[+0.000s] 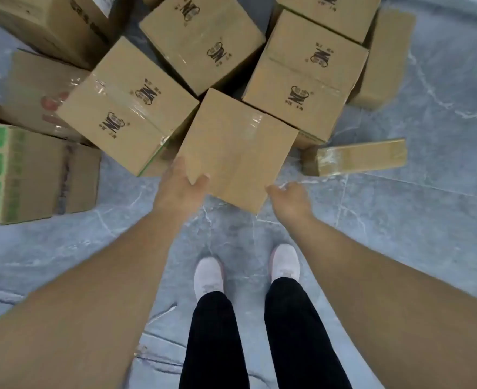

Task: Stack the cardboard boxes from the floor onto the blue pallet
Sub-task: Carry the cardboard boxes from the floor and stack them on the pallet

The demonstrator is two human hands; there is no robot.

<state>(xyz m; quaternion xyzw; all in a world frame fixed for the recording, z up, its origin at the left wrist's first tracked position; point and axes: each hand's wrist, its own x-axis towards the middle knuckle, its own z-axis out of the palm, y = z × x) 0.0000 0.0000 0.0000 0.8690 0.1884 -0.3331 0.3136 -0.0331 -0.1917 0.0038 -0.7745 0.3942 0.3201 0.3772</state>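
A plain cardboard box (237, 147) with clear tape across its top lies in front of me at the near edge of a pile of boxes. My left hand (182, 182) grips its near left corner, thumb on top and fingers under the side. My right hand (289, 197) is at the box's near right edge with curled fingers; the grip itself is hidden by the box edge. The blue pallet is not in view.
Several printed cardboard boxes (128, 105) crowd the grey marble floor (400, 220) behind it. A box with green lettering (35, 172) stands at the left, a flat narrow box (360, 157) at the right. My feet in white shoes (208, 276) stand just behind.
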